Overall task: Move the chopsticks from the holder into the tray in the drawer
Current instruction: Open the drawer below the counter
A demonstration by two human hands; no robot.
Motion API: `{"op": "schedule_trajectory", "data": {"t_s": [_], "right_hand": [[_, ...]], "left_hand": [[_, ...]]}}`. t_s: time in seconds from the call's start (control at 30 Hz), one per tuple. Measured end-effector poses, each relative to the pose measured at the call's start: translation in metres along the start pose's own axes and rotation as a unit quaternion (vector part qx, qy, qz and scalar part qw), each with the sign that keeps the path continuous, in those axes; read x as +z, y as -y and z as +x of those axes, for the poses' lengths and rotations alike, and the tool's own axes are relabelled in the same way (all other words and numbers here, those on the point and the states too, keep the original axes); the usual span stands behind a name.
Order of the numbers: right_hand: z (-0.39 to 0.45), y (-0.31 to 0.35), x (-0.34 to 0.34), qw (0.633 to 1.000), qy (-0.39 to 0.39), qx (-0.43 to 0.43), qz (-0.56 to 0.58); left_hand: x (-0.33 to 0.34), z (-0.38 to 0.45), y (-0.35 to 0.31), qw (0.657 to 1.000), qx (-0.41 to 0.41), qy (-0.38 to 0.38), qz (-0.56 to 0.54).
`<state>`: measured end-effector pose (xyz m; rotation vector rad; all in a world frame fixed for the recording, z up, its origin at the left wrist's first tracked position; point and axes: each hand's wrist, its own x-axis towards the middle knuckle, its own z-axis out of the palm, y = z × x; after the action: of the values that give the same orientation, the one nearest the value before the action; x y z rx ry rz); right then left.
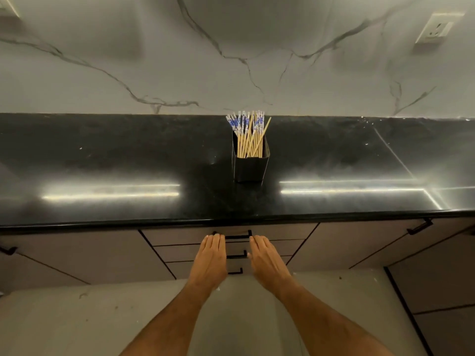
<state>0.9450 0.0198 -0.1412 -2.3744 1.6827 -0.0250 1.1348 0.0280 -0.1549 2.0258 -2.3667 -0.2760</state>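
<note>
Chopsticks, blue-patterned tops, stand bunched in black holder.

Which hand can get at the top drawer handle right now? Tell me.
Probably both. The left hand and right hand lie flat by the handle, with nothing in between.

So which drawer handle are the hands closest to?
The top handle, just under the counter edge. The fingertips of the left hand and right hand flank it; the middle handle and bottom handle sit lower, between the hands.
</note>
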Motion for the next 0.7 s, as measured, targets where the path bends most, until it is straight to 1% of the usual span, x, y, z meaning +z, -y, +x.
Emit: {"op": "schedule_trajectory", "data": {"t_s": [0.13,0.23,0.33,0.43,0.53,0.6,0.7], "right_hand": [[0.035,0.000,0.025,0.998,0.051,-0.024,-0.012],[0.061,-0.005,0.035,0.995,0.099,-0.026,-0.002],[0.087,-0.010,0.045,0.993,0.105,-0.046,-0.027],[0.108,-0.007,0.055,0.991,0.127,-0.036,-0.034],[0.118,-0.003,0.064,0.994,0.102,0.002,-0.042],[0.118,-0.001,0.069,0.995,0.093,0.025,-0.037],[0.117,0.000,0.074,0.995,0.072,0.024,-0.060]], "left_hand": [[0.020,0.031,0.002,0.997,-0.006,0.071,0.027],[0.035,0.055,0.001,0.992,-0.009,0.128,-0.008],[0.047,0.075,0.003,0.994,-0.021,0.101,-0.044],[0.064,0.086,0.005,0.996,0.015,0.082,-0.017],[0.075,0.090,0.001,0.997,0.000,0.061,0.049],[0.080,0.091,-0.002,0.993,-0.006,0.064,0.096],[0.085,0.092,-0.006,0.974,0.017,0.059,0.219]]}}
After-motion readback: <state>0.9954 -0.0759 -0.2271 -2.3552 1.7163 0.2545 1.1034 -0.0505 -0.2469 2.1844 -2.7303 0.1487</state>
